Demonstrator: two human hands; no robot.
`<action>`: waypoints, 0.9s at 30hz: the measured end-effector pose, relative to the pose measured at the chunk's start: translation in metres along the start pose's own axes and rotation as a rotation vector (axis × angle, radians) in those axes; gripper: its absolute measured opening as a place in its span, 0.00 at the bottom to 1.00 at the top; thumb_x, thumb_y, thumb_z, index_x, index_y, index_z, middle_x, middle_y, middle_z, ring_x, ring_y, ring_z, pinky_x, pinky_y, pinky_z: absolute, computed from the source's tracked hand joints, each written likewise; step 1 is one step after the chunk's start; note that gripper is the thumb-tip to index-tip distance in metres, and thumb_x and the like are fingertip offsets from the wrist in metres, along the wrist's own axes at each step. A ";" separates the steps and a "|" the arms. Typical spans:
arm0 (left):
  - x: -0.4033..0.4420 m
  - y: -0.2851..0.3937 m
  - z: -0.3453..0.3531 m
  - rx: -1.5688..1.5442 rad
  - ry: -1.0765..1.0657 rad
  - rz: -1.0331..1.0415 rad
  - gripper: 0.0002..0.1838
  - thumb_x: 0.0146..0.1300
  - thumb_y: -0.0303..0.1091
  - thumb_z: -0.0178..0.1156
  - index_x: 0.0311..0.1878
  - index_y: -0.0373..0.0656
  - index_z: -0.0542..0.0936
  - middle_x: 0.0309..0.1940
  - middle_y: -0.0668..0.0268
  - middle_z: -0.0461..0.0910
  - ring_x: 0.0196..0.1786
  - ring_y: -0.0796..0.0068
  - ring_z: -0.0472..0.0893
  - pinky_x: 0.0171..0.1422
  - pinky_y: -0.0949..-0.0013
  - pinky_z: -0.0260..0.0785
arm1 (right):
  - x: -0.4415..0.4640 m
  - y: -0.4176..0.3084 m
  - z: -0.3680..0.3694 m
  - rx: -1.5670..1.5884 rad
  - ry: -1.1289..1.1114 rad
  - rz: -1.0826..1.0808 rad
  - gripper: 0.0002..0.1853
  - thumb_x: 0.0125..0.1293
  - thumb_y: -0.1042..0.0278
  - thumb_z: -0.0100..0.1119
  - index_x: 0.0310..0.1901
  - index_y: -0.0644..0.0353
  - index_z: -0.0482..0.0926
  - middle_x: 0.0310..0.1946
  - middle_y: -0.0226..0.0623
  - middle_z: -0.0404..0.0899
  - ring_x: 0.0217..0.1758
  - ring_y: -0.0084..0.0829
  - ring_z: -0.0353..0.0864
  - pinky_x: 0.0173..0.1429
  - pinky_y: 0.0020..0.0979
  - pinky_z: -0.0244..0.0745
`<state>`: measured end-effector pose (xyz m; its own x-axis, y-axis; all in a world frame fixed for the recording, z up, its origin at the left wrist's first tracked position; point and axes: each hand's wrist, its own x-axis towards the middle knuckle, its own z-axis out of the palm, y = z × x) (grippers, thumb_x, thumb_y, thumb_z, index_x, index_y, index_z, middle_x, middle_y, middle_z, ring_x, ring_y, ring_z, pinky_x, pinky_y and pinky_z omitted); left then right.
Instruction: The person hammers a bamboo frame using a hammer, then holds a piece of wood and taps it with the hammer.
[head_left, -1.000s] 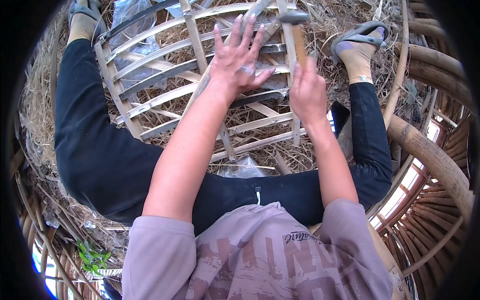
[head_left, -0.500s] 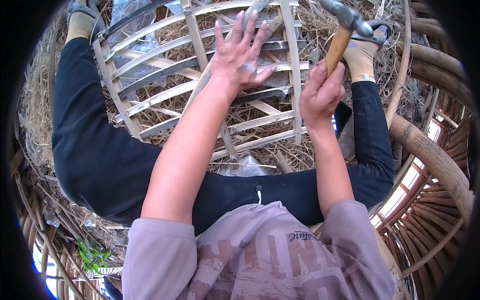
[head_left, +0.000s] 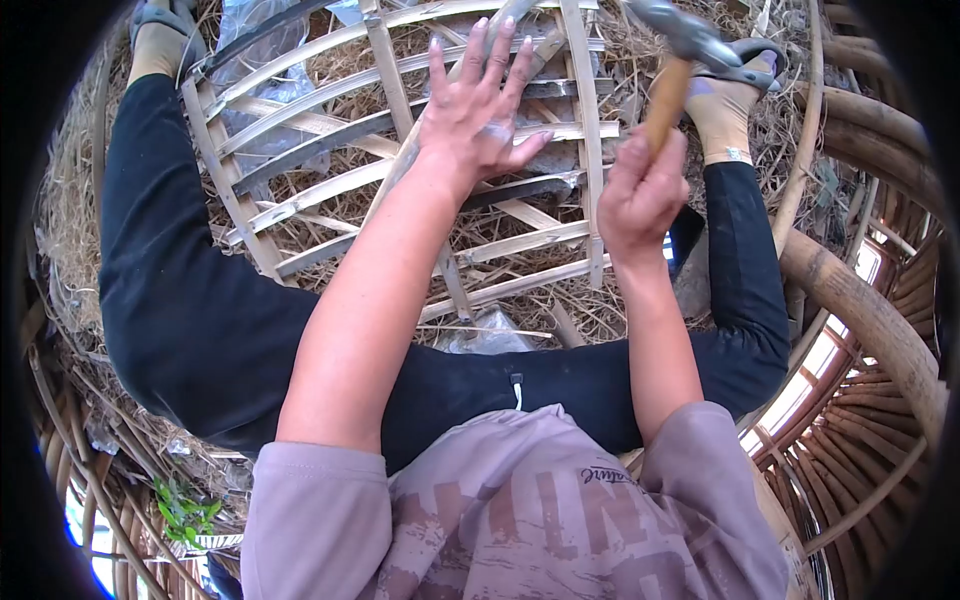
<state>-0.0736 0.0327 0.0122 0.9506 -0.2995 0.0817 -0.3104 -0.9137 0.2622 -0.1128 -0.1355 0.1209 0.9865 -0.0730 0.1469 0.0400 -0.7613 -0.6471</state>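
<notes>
left hand flat, fingers spread, palm down on the slatted wood frame, holding nothing; fingertips point away from the body. a long slanted strip runs under that hand, near left to far right. right hand closed round the hammer, gripping low on the handle. handle points away from the body, leaning a bit right; hammer head at the far end, set crosswise to it, blurred. frame lies left of the right hand, between the legs, over straw. left hand is the nearer one, touching the frame; hammer head sits past its right side, apart from the left fingertips, height above the frame can't tell
</notes>
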 end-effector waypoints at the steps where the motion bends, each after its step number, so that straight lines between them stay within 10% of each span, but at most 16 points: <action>1: -0.002 0.002 -0.001 0.006 -0.002 0.006 0.57 0.61 0.77 0.54 0.85 0.50 0.55 0.86 0.56 0.47 0.87 0.50 0.48 0.83 0.28 0.38 | -0.006 0.018 0.008 0.062 0.087 -0.042 0.08 0.80 0.67 0.52 0.46 0.63 0.70 0.21 0.54 0.80 0.26 0.59 0.85 0.27 0.51 0.75; 4: 0.001 0.001 -0.002 0.003 -0.013 0.006 0.57 0.61 0.78 0.53 0.85 0.50 0.56 0.86 0.57 0.47 0.87 0.50 0.48 0.83 0.28 0.38 | 0.001 0.029 0.016 -0.351 -0.266 -0.041 0.08 0.81 0.67 0.50 0.46 0.63 0.71 0.18 0.46 0.77 0.22 0.50 0.85 0.25 0.44 0.73; 9: -0.001 0.001 0.001 0.021 0.005 0.004 0.56 0.62 0.78 0.52 0.85 0.50 0.56 0.87 0.57 0.47 0.87 0.52 0.49 0.83 0.28 0.38 | -0.002 0.010 0.007 0.058 0.071 -0.003 0.07 0.79 0.68 0.53 0.47 0.63 0.70 0.21 0.55 0.80 0.27 0.61 0.85 0.28 0.55 0.74; 12: 0.002 0.003 -0.008 0.042 -0.089 -0.006 0.56 0.63 0.79 0.50 0.85 0.52 0.54 0.87 0.58 0.45 0.87 0.52 0.46 0.83 0.25 0.37 | -0.003 0.026 0.016 -0.335 -0.274 -0.012 0.09 0.80 0.66 0.51 0.45 0.63 0.70 0.19 0.49 0.77 0.24 0.53 0.85 0.25 0.46 0.73; 20: 0.014 0.005 -0.048 -0.145 -0.145 -0.004 0.60 0.58 0.66 0.63 0.87 0.61 0.41 0.86 0.52 0.38 0.85 0.41 0.49 0.84 0.25 0.40 | -0.003 0.017 -0.011 0.273 0.170 -0.057 0.13 0.83 0.61 0.47 0.45 0.63 0.72 0.19 0.35 0.77 0.20 0.29 0.83 0.24 0.33 0.73; 21: 0.000 0.000 -0.001 -0.017 -0.007 0.000 0.56 0.62 0.78 0.53 0.85 0.50 0.55 0.87 0.57 0.47 0.87 0.52 0.49 0.84 0.29 0.37 | 0.007 0.026 -0.024 0.096 0.138 -0.128 0.13 0.82 0.59 0.52 0.43 0.61 0.74 0.21 0.37 0.79 0.20 0.34 0.83 0.25 0.35 0.74; 27: 0.001 0.001 0.001 -0.034 -0.051 -0.006 0.55 0.64 0.76 0.50 0.86 0.53 0.52 0.87 0.58 0.43 0.88 0.52 0.44 0.85 0.28 0.32 | 0.082 0.056 -0.079 -0.503 -0.257 -0.713 0.11 0.73 0.57 0.66 0.39 0.55 0.78 0.24 0.35 0.79 0.25 0.38 0.83 0.27 0.38 0.75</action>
<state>-0.0731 0.0309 0.0120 0.9506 -0.3087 0.0312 -0.3039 -0.9059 0.2950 -0.0422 -0.2350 0.1556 0.7618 0.6232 0.1770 0.6398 -0.7666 -0.0547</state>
